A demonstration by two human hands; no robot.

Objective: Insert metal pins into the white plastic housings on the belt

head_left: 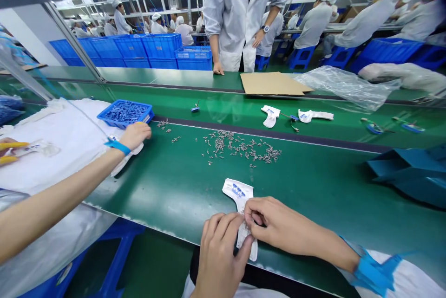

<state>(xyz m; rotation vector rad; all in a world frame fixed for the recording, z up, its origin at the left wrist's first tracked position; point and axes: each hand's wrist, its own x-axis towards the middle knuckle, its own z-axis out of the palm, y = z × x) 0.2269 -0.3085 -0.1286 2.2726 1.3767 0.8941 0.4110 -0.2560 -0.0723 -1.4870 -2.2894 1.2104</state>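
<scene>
A white, pistol-shaped plastic shell lies near the belt's front edge, with blue parts set in its wide end. My left hand grips the shell's narrow part from the left, fingers curled and thumb across it. Over the middle of the shell, the thumb and fingertips of my right hand are pinched together; whatever is between them is too small to make out. My fingers cover part of the shell. Beyond it, many small metal pieces are scattered on the green surface.
At left, a co-worker's hand is beside a blue tray of small blue parts. Two white shells and wired parts lie on the far belt. Cardboard and clear plastic lie behind; a dark teal bag is at right. A person stands opposite.
</scene>
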